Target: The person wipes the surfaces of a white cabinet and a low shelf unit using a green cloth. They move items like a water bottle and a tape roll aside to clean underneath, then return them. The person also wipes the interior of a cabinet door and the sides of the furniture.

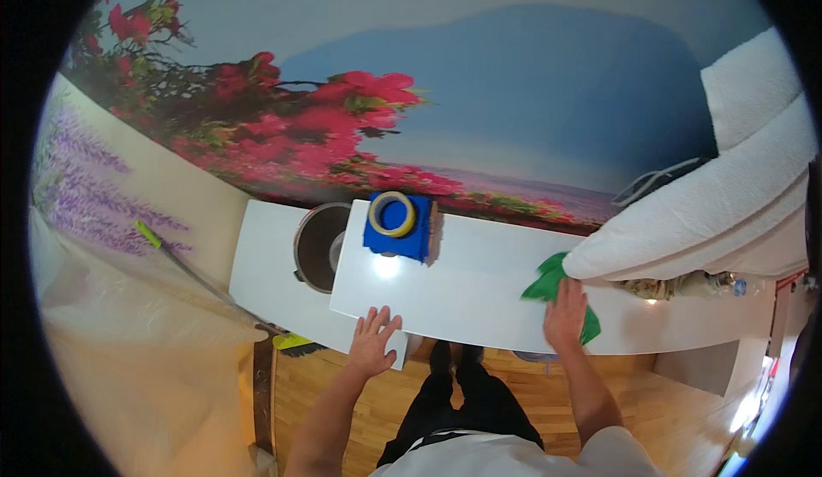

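Right grip (563, 316): palm down on a crumpled green cloth (545, 284), fingers extended and close together, not curled round it. Left grip (373, 344): fingers spread apart, holding nothing, at the near edge of the table (488, 293); contact with that edge cannot be told.

Surroundings, largest first. Wall mural (514, 92) with pink blossoms: beyond both grips. The white table: under the right grip, running out to either side of it. Translucent sheeting (145, 357): well to the left of the left grip. White towelling (728, 194): heaped just beyond and to the right of the right grip, its tip meeting the green cloth. Long-handled brush (195, 277): slanting, left of the left grip. Grey bucket (308, 250): beyond the left grip and slightly left. Blue cloth (418, 230): folded, beyond the left grip. Tape roll (412, 215): pale yellow, lying flat on the blue cloth. Green cloth: under the right grip, showing past it on both sides.
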